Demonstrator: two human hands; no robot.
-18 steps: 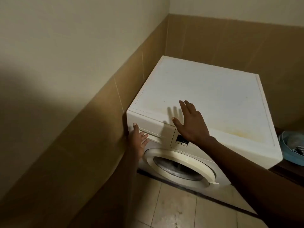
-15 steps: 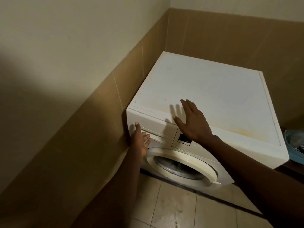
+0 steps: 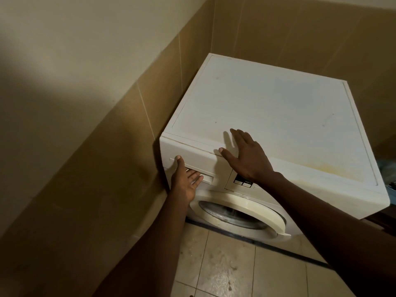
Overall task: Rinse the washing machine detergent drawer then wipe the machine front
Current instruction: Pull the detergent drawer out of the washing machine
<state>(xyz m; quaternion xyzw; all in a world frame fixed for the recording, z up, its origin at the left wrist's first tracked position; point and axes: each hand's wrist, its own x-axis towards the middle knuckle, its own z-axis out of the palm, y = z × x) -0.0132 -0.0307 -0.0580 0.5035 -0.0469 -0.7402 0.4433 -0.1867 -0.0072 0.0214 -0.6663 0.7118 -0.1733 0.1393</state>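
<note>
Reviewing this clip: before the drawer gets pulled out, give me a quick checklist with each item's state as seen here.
1. Left hand at the detergent drawer handle recess, fingers at the slot: ok.
2. Right hand flat on the washing machine top front edge, bracing: ok.
3. Drawer flush with the front panel, not yet out: ok.
4. Fingers actually hooked under the handle: cannot tell.
5. Round door shut: cannot tell.
6. Cloth for wiping in view: not ok.
</note>
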